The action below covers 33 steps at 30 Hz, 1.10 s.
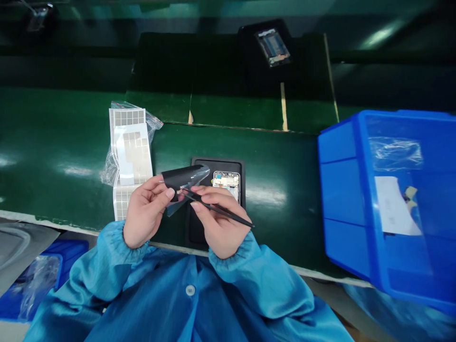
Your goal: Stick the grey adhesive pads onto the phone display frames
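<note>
My left hand (147, 209) pinches a curled black sheet with a clear film edge (182, 177) between thumb and fingers. In my right hand (223, 221) is a pair of black tweezers (228, 213), their tips at the sheet's lower edge by my left thumb. What the tips grip, if anything, is too small to make out. Behind my right hand, an opened phone with bare circuitry (228, 179) lies in a black tray (243, 173), partly covered by the hand. To the left, sheets of grey square stickers (130, 147) rest on a clear plastic bag (154, 122).
A blue bin (338, 190) stands at the right, with paper (395, 204) and clear plastic inside. Another opened device (273, 46) sits in a black tray on the raised green board (228, 111) at the back. A second blue bin (67, 254) is below the table's left edge.
</note>
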Tool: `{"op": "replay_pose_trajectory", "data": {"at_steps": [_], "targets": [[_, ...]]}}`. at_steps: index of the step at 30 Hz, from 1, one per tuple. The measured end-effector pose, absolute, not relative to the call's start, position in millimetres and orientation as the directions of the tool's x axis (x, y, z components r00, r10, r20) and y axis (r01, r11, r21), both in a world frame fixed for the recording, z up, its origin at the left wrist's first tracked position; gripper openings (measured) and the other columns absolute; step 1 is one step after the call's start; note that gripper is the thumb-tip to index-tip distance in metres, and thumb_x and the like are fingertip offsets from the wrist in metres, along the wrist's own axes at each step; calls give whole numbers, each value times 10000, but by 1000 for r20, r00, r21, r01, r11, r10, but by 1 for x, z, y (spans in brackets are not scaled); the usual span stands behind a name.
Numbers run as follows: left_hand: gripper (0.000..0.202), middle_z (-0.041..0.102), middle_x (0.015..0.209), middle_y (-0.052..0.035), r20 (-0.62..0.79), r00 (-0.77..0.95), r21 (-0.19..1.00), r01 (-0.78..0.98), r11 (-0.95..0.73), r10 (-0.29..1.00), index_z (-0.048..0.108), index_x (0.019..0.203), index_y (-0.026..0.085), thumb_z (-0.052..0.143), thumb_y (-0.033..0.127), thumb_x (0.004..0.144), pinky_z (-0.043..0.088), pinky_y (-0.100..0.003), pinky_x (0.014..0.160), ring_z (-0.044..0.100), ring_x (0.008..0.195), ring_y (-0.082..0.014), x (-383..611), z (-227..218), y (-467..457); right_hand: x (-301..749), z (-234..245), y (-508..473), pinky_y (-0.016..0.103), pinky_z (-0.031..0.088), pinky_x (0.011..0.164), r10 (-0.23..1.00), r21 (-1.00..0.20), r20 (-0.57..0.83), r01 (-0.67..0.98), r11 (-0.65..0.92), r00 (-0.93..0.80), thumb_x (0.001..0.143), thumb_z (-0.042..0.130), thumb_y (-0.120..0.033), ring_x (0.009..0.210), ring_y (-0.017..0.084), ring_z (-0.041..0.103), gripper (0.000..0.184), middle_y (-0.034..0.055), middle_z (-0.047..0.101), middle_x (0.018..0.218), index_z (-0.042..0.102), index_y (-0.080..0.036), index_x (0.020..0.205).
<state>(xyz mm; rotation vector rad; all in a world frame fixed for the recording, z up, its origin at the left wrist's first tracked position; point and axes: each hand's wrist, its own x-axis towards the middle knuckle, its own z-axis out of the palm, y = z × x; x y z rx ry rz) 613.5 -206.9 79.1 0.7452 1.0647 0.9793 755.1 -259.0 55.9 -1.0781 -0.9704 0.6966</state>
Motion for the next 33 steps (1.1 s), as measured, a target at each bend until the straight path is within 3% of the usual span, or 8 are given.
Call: {"op": "replay_pose_trajectory", "data": {"at_steps": [5,11,18,33], "targets": [[351,670,705,3,-349,165,876,-292,384,923,672,988,176,857,292,714,601,-283,742,721,796,-184,615,79,-208,754,56,-260,468,596,922,859,-941,290,-38,336,422,799,732,-28,987,218,717,271,32,720,1018,689,-243,957],[341,720,823,-42,-323,187,886,-285,366,928,694,1043,175,828,294,753,605,-303,773,723,868,-202,617,78,-209,755,56,-260,477,594,907,852,-938,292,-44,343,434,793,733,-16,968,218,717,281,27,722,998,693,-242,955],[362,706,785,-20,-302,168,895,-287,340,938,698,1056,175,833,303,745,607,-319,781,694,716,-151,618,79,-208,754,56,-258,459,605,897,841,-934,291,-53,353,456,800,732,-35,951,210,722,262,21,726,977,694,-244,952],[367,758,976,-58,-231,128,928,-268,259,964,700,1094,198,826,294,763,591,-260,804,722,878,-164,620,75,-209,752,56,-256,487,601,950,841,-917,291,-119,381,456,813,717,-31,932,190,715,253,10,712,957,694,-243,949]]}}
